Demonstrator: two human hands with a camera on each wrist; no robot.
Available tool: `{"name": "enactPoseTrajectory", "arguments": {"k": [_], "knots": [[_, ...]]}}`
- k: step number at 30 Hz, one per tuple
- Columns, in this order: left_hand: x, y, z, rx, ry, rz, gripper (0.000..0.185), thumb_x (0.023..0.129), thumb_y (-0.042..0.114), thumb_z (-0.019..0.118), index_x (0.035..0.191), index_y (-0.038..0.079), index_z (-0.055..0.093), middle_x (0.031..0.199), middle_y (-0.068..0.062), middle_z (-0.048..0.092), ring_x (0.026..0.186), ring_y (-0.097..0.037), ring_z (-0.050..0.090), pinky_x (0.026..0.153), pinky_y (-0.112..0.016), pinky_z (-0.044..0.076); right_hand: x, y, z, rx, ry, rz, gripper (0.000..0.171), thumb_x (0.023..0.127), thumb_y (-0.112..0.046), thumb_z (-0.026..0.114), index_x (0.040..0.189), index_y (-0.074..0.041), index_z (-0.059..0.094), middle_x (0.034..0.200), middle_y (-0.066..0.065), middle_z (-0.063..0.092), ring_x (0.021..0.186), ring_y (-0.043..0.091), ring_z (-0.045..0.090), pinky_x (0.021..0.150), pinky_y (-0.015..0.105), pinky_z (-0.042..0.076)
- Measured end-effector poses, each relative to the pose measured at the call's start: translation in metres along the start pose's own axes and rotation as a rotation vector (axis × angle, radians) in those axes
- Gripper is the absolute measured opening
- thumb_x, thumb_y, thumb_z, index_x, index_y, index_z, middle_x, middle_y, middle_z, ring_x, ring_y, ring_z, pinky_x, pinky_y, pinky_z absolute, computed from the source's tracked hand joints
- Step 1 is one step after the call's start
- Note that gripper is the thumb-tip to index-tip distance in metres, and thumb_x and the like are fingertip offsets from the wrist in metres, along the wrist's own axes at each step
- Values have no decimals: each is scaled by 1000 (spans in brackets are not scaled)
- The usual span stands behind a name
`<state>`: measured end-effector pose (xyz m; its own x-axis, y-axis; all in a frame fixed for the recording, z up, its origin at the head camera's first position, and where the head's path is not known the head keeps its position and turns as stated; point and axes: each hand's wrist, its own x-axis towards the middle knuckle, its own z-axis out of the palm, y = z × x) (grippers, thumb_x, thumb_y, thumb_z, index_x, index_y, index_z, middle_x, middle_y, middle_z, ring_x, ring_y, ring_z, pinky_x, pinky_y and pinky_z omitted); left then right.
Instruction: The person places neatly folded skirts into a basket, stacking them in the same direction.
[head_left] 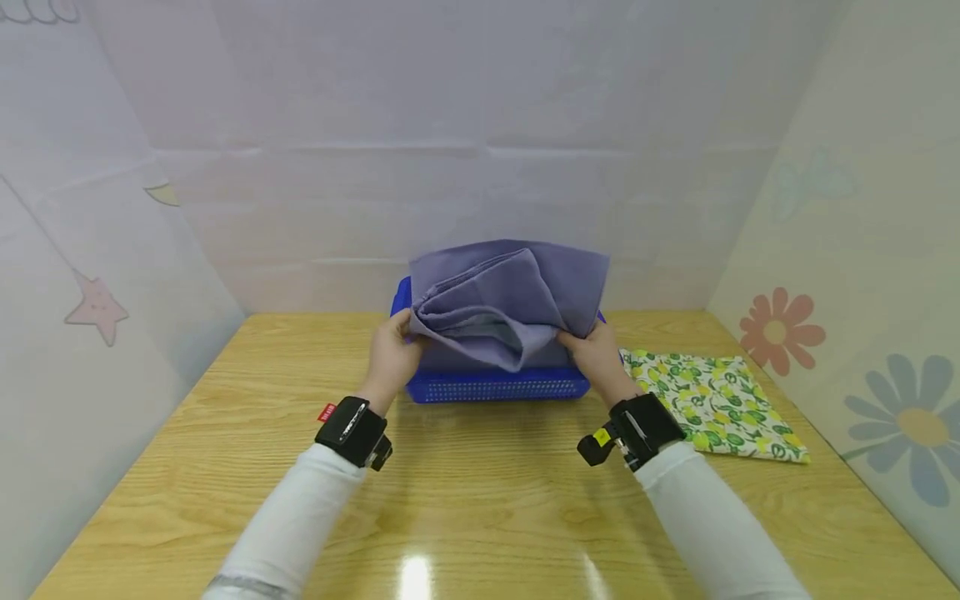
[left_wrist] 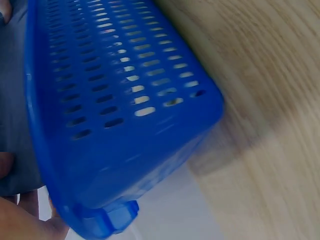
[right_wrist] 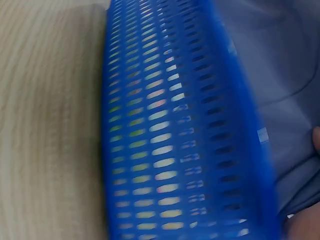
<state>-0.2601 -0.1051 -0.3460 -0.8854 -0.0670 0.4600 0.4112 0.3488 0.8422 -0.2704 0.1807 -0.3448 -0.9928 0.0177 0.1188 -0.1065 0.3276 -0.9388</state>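
A folded grey-purple cloth [head_left: 510,300] is held over a blue perforated plastic basket [head_left: 498,386] at the middle of the wooden table. My left hand [head_left: 393,354] grips the cloth's left edge. At the opposite edge my right hand [head_left: 596,354] grips it too. Seen from the left wrist, the basket's slotted wall [left_wrist: 120,95] fills the frame, with cloth [left_wrist: 12,110] at the far left. The right wrist view gives the basket wall [right_wrist: 170,145] close up and the cloth [right_wrist: 280,85] beside it.
A folded cloth with a green and yellow lemon print [head_left: 712,402] lies flat on the table [head_left: 480,500] to the right of the basket. Pale walls with star and flower decals close in the table on three sides.
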Motion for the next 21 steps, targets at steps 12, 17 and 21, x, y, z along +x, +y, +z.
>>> {"name": "enactPoseTrajectory", "arguments": {"k": [12, 17, 21], "knots": [[5, -6, 3, 237, -7, -155, 17, 78, -5, 48, 92, 0, 56, 60, 2, 34, 55, -15, 33, 52, -25, 26, 12, 1, 11, -236, -112, 2, 45, 91, -13, 56, 130, 5, 46, 130, 25, 51, 113, 36, 50, 97, 48, 41], [14, -7, 7, 242, -56, -268, 43, 79, -1, 48, 121, -1, 54, 76, -6, 58, 64, -18, 49, 58, -25, 37, 19, 3, 13, -241, -151, 37, 48, 93, -14, 52, 137, 2, 41, 138, 24, 45, 124, 38, 46, 104, 50, 37], [18, -8, 11, 208, -96, -307, 46, 83, 0, 48, 129, 0, 49, 102, -17, 66, 81, -25, 57, 70, -31, 44, 22, 6, 14, -270, -142, 45, 44, 94, -17, 51, 133, 4, 44, 131, 25, 50, 113, 37, 51, 97, 48, 41]]}}
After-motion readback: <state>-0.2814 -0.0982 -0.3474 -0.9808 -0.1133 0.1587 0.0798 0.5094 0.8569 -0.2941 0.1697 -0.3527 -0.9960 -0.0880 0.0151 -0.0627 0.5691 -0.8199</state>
